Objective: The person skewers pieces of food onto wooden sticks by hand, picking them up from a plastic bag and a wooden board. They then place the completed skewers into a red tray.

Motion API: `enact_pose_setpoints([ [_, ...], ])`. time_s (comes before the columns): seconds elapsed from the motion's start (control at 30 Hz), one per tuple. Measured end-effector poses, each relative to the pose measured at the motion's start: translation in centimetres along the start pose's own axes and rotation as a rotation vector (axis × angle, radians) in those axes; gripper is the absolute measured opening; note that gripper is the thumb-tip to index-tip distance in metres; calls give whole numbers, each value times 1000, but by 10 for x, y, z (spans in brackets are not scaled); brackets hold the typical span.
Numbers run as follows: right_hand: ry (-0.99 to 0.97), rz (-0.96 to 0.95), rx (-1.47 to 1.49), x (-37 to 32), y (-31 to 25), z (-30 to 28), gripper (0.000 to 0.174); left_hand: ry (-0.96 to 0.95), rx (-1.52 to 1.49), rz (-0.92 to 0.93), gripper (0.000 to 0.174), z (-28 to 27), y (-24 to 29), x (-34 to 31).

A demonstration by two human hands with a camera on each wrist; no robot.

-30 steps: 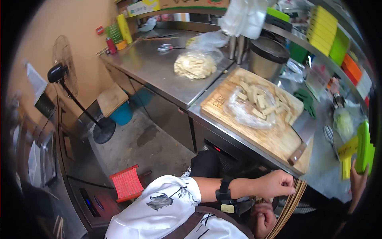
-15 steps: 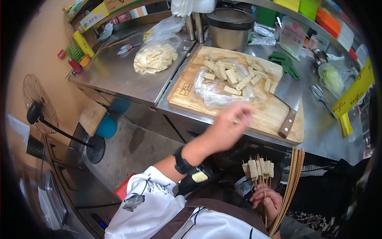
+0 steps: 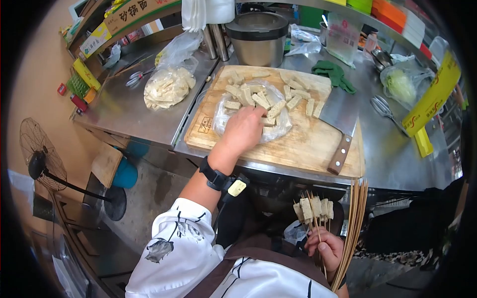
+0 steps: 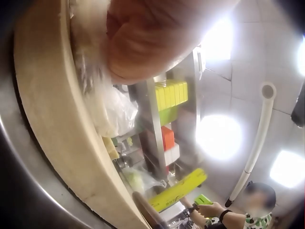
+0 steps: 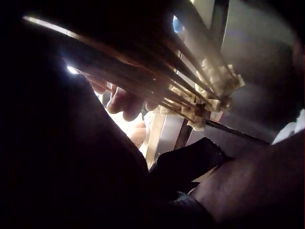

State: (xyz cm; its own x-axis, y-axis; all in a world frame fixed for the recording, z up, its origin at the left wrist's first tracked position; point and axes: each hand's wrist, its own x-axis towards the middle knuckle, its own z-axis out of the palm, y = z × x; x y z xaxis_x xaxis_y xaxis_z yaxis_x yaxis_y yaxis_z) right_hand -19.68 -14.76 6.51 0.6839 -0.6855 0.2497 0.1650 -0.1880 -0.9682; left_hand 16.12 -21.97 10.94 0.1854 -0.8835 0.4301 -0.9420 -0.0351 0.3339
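My left hand [image 3: 243,130] reaches down into pale cut strips [image 3: 277,109] on a clear plastic bag [image 3: 284,124]; its fingertips touch the pile, and whether they pinch a strip is hidden. In the left wrist view the same hand [image 4: 147,43] is large above the board's edge. Low at the right, my right hand [image 3: 325,247] grips thin sticks with pale pieces [image 3: 306,209] on their upper ends. A bundle of long bare sticks [image 3: 354,223] stands along that hand's right side. The right wrist view is dark, with sticks [image 5: 157,71] fanning towards pale pieces [image 5: 219,88].
A cleaver [image 3: 341,149] lies on the right of the wooden board [image 3: 303,156]. Around the board are a bag of pale pieces [image 3: 169,87], a lidded pot [image 3: 258,42], a green glove [image 3: 335,75] and a whisk [image 3: 386,110]. Another person [image 4: 257,202] shows in the left wrist view.
My left hand has moved from beside the right hand, up and left over the board's edge, into the strips. The head view has swung right and down, uncovering the loaded sticks in my right hand.
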Motion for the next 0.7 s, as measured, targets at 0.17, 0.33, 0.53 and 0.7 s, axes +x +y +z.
enact_pose_setpoints([
  [0.17,6,8,-2,-4,-1,-1,23,109,-447,-177,22,-14,8,-19],
  [0.33,0,-69,5,-3,-2,4,21,-74,-1681,-376,36,-30,64,-64],
  [0.53,-64,-84,-38,-6,-10,6,20,-338,-1892,-588,45,7,100,-94],
  [0.7,-47,-98,-51,-14,-15,1,22,-358,-1868,-575,44,11,111,-98],
])
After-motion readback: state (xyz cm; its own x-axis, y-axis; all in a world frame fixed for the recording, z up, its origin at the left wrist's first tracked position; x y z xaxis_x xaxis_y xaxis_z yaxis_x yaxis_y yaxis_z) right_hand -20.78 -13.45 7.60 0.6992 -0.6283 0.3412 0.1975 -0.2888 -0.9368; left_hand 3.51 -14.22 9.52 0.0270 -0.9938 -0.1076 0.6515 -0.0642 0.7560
